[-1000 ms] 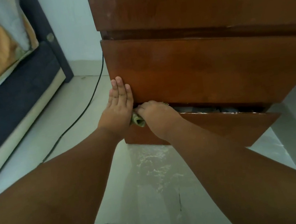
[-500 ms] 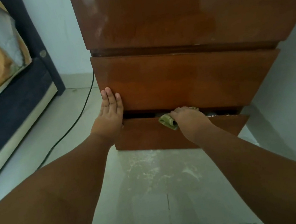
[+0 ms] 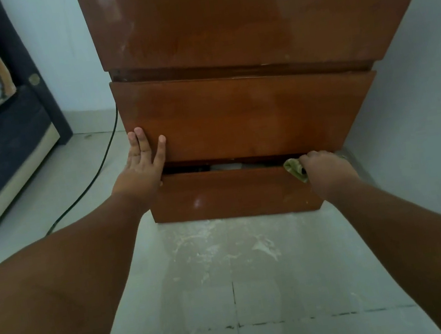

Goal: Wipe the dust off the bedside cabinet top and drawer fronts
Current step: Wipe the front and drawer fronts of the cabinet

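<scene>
Right hand: we curl our right hand (image 3: 325, 169) round a crumpled pale green cloth (image 3: 295, 170), fingers clamped on it. We press it onto the top edge of the brown wooden bottom drawer front (image 3: 232, 193), at its right end, where dust settles.
Left hand: our left hand (image 3: 142, 167) lies flat with straight, slightly spread fingers on the lower left corner of the brown wooden middle drawer front (image 3: 234, 116). We judge that it steadies the unit against our rubbing.
Bottom drawer: it stands slightly out, probably to expose that edge. We cannot identify the pale contents in the gap.
Cabinet: the glossy brown wooden bedside cabinet (image 3: 234, 21) shows pale smears on its upper front, so we think wiping remains. Its top is out of view.
Surroundings: a thin black cable (image 3: 99, 170) crosses the pale tiled floor (image 3: 230, 279) on the left.
</scene>
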